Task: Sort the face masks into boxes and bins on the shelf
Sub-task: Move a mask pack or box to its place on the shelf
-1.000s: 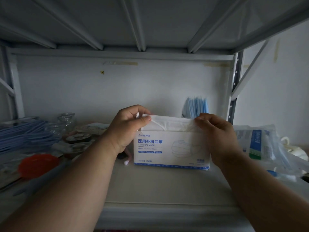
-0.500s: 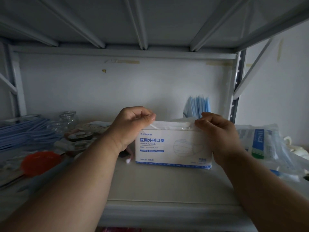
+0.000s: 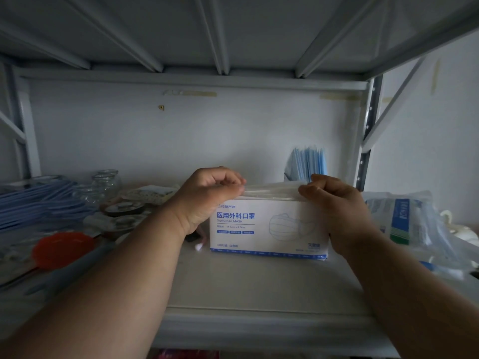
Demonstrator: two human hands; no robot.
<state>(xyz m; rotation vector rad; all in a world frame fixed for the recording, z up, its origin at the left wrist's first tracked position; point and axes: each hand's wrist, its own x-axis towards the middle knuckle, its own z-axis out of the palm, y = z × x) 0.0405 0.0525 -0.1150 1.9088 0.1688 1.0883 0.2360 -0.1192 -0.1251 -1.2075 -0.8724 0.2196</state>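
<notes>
Shelf edge: the white metal shelf carries everything here; its near lip runs across the bottom of the view.
Left hand: the left hand pinches the left end of the white material at the top of the box, thumb and fingers curled tight.
Right hand: the right hand grips the right end of the same top edge, fingers curled over it and the palm covering the box's right side.
Mask box: the white surgical mask box with blue print stands upright at the middle of the shelf; a thin white layer, masks or a wrap, I cannot tell which, shows along its open top between the two hands.
Left side: a red lid lies near; loose blue masks are piled beyond it, with glass jars farther back, contents unclear.
Right side: a clear plastic bag holds a packet with blue and green print.
Far back: a bundle of blue masks stands on edge against the back wall, behind the box.
</notes>
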